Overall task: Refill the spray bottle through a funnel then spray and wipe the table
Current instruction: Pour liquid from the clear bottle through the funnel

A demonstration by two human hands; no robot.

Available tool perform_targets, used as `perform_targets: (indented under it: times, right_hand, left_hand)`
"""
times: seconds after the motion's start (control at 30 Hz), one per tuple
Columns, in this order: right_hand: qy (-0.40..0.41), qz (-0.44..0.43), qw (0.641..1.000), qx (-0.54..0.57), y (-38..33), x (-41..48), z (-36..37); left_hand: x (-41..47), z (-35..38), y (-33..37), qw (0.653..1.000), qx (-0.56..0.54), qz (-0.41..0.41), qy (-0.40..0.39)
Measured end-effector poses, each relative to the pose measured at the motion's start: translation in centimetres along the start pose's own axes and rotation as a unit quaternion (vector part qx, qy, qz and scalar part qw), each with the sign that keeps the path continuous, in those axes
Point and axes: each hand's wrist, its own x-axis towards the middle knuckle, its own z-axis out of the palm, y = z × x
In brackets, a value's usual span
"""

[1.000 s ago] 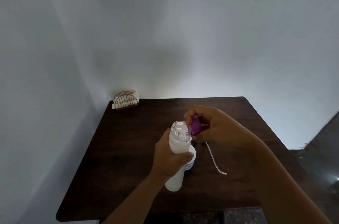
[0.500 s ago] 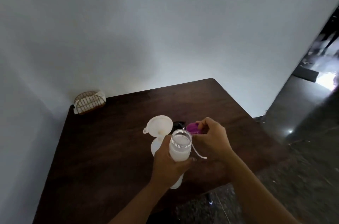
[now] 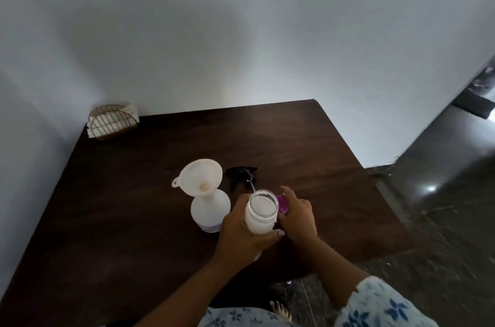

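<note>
A white spray bottle [image 3: 210, 210] stands on the dark wooden table [image 3: 134, 233] with a white funnel [image 3: 201, 178] set in its neck. Its black trigger head [image 3: 241, 175] with a thin tube lies just behind. My left hand [image 3: 241, 235] grips an open, wide-mouthed white refill bottle [image 3: 261, 212], upright, right of the spray bottle. My right hand [image 3: 297, 212] is low beside it, fingers on the purple cap [image 3: 283, 204] at the table surface.
A wire napkin holder [image 3: 112, 121] with white napkins sits at the table's far left corner against the wall. The table's right edge drops to a dark tiled floor [image 3: 442, 219]. My bare foot [image 3: 280, 310] shows under the near edge.
My right hand has carried the purple cap from the refill bottle's mouth down to the table beside it. The view shifted, bringing the funnel and spray bottle into sight.
</note>
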Motion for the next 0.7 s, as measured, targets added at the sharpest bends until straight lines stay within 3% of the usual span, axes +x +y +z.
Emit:
perform_targets:
  times: [0.1, 0.27, 0.4, 0.47, 0.6, 0.67, 0.7]
  right_hand:
    - [-0.047, -0.026, 0.998, -0.040, 1.6, 1.1, 0.2]
    - [-0.092, -0.139, 0.980, -0.109, 2.5, 2.4, -1.6]
    - [-0.059, -0.265, 0.962, -0.001, 1.0, 2.6, -5.0]
    - [-0.102, -0.322, 0.939, 0.063, -0.6, 1.6, -6.7]
    - [-0.281, -0.354, 0.885, 0.108, -3.9, -1.5, -9.3]
    - [-0.306, -0.356, 0.868, 0.161, -5.1, -2.5, -8.8]
    - [-0.283, -0.344, 0.878, 0.177, -5.2, -3.0, -8.8]
  left_hand:
    - [0.8, 1.3, 0.0, 1.000, 0.014, -0.012, 0.021]
    - [1.5, 3.4, -0.1, 0.996, 0.032, -0.043, 0.078]
    - [1.8, 4.2, 0.6, 0.993, 0.031, -0.048, 0.106]
    - [1.7, 4.5, 1.0, 0.992, 0.023, -0.052, 0.114]
    - [1.5, 4.2, 1.9, 0.991, 0.009, -0.061, 0.123]
    - [1.7, 3.5, 2.7, 0.992, 0.014, -0.050, 0.113]
    - [1.9, 3.6, 3.1, 0.993, 0.009, -0.050, 0.109]
